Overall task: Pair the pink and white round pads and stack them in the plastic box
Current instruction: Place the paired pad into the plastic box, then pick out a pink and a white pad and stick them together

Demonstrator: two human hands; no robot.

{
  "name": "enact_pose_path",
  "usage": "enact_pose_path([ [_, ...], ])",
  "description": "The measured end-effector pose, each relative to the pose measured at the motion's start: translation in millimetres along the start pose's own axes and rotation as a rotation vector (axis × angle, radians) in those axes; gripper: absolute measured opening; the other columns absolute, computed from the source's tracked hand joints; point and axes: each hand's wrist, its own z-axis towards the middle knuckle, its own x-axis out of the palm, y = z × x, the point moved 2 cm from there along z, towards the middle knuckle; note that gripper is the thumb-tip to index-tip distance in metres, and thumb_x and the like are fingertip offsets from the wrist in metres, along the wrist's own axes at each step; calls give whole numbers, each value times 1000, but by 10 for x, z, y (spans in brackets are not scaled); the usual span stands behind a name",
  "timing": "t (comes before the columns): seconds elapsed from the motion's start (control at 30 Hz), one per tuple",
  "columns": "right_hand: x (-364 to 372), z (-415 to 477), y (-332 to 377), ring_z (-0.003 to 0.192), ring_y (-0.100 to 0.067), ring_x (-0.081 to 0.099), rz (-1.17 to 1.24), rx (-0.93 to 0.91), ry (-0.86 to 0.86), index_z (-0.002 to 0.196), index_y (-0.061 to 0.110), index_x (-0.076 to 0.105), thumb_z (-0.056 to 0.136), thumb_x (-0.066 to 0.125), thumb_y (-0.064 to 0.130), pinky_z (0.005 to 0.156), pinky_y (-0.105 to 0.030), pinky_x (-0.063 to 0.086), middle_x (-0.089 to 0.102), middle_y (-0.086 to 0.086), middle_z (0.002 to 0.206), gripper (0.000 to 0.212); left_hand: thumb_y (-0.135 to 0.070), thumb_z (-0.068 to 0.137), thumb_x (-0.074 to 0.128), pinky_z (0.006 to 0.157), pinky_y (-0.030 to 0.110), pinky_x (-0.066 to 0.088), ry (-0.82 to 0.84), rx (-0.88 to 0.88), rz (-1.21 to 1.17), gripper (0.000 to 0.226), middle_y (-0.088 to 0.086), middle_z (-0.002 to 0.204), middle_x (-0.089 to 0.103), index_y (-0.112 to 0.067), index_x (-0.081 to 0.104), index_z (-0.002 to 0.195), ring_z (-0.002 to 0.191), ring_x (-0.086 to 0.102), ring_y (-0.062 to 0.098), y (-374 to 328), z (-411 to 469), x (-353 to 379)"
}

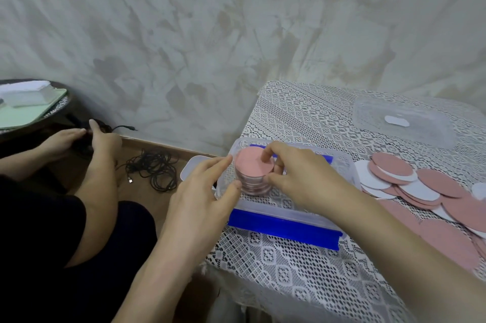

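Progress of pairing, read from left of the plastic box [263, 207] to right of it. Far left of the box, a second person's hands [86, 141] were busy near the black cables [155, 172] on the floor; what they held was too dark to tell. At the box's left wall, the left hand [205, 188] lay with fingers straight against the clear plastic, gripping nothing. Inside the box, at its left end, stood the stack of pads [253, 175], pink face uppermost. The right hand [297, 178] pinched the top of it between curled fingers and thumb. Right of the box, many loose pads [431, 183] lay unsorted, so I judged most of the work remained. The lid [420, 133] lay beyond them. The stack's count was unreadable, the right arm hid part of the box floor, and the pile ran off the frame.
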Motion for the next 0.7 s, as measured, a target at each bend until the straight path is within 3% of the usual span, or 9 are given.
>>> enact_pose_path([
  [0.2, -45, -66, 49, 85, -15, 61, -40, -56, -8, 118, 32, 52, 95, 63, 36, 75, -35, 51, 66, 12, 94, 26, -44, 94, 56, 89, 36, 48, -6, 21, 100, 49, -24, 137, 52, -39, 52, 142, 106, 61, 17, -73, -10, -42],
  [0.33, -126, -165, 106, 93, -19, 63, -146, -97, -38, 124, 31, 55, 99, 56, 45, 79, -37, 52, 69, 9, 102, 28, -54, 91, 51, 81, 37, 50, -38, 71, 306, 46, -22, 131, 55, -42, 55, 135, 98, 64, 12, -150, 20, -102],
  [0.47, -253, -320, 120, 103, -27, 64, -357, -137, -89, 124, 28, 58, 100, 48, 52, 78, -38, 50, 70, 2, 109, 35, -54, 92, 51, 78, 38, 53, -117, 159, 454, 41, -11, 119, 61, -36, 59, 128, 105, 59, 18, -302, 95, -123],
  [0.6, -421, -534, 23, 101, -26, 63, -470, -168, -161, 119, 26, 57, 102, 45, 54, 75, -38, 50, 67, 1, 111, 35, -45, 95, 54, 84, 36, 48, -62, 265, 554, 39, -4, 124, 62, -29, 58, 131, 112, 54, 22, -520, 143, 54],
  [0.7, -561, -717, -137, 102, -25, 61, -501, -140, -204, 118, 25, 56, 103, 42, 54, 73, -38, 48, 64, 2, 110, 36, -41, 95, 56, 82, 35, 46, -37, 334, 556, 37, 0, 119, 65, -23, 62, 127, 107, 57, 24, -710, 153, 253],
])
